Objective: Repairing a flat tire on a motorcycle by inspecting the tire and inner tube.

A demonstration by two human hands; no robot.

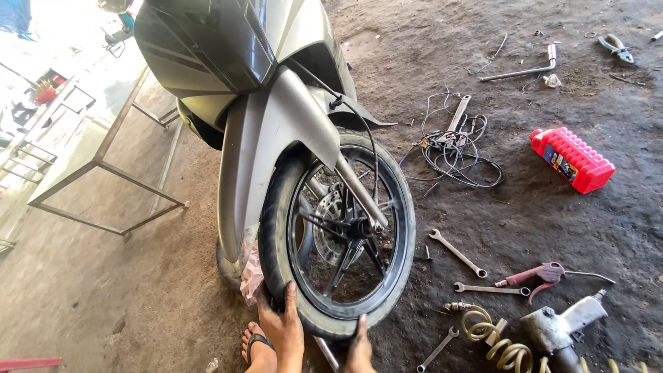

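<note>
I press both palms — left hand (283,330), right hand (360,345) — flat, grasping nothing, at six o'clock on the scooter's front tyre (276,228), seemingly mid-job — wheel mounted.

Matt black rubber on the tyre (276,235), dusty and a bit rough under the left hand (283,331) and the right hand (360,349). Glossy grey plastic on the fender (276,138), dull dark metal on the rim (400,235). Smooth bright steel on the wrench (457,253). Ribbed shiny red plastic on the bottle (572,159). Worn grey metal on the impact gun (561,326), smooth yellow plastic on the coiled hose (492,342). Rough, oily dark earth on the floor (552,221).
</note>
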